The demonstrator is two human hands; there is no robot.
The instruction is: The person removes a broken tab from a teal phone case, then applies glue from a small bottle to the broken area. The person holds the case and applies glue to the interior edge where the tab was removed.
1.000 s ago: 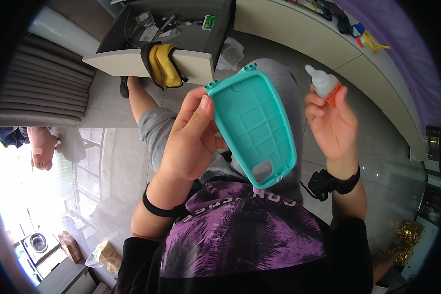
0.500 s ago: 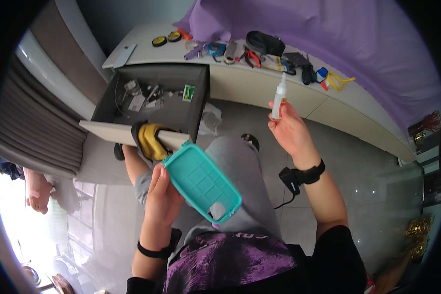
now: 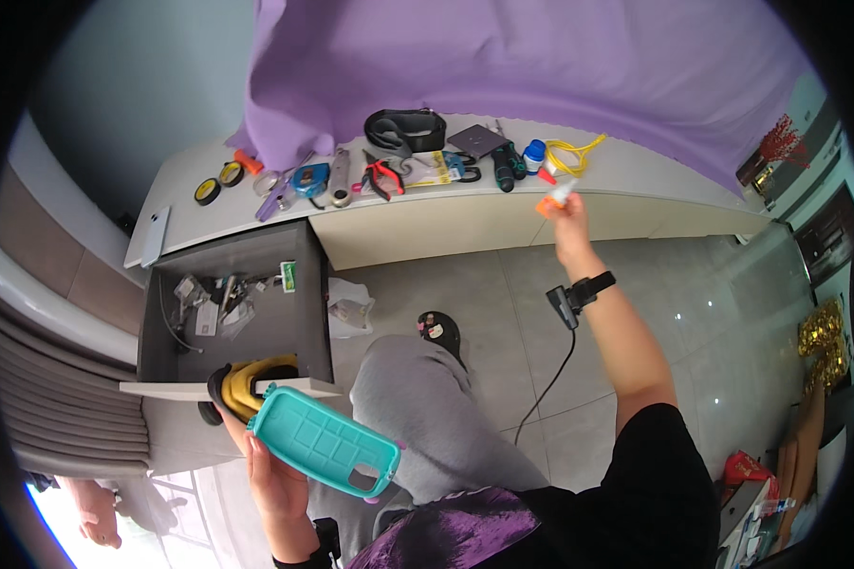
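Note:
A teal phone case (image 3: 327, 439) with a camera cutout at its lower right end is in my left hand (image 3: 277, 488), its inner side facing up. My fingers grip it at the left edge, above my thigh. My right hand (image 3: 569, 223) is stretched out to the counter's front edge. Its fingers are closed on a small white glue bottle (image 3: 562, 192) with an orange label. Just past that bottle lies a small red tip (image 3: 547, 177), beside a white bottle with a blue cap (image 3: 534, 155) and a yellow cable (image 3: 579, 152).
The white counter (image 3: 185, 180) carries red-handled pliers (image 3: 382, 178), a blue tape measure (image 3: 310, 179), a green-black screwdriver (image 3: 504, 171) and two tape rolls (image 3: 218, 183). An open drawer (image 3: 256, 351) with loose small items juts out at left; a yellow-black pouch (image 3: 247, 384) hangs over its front.
My right hand has carried the glue bottle forward to the counter's edge. My left hand still has the phone case, now lower and further left. The view has shifted toward the counter.

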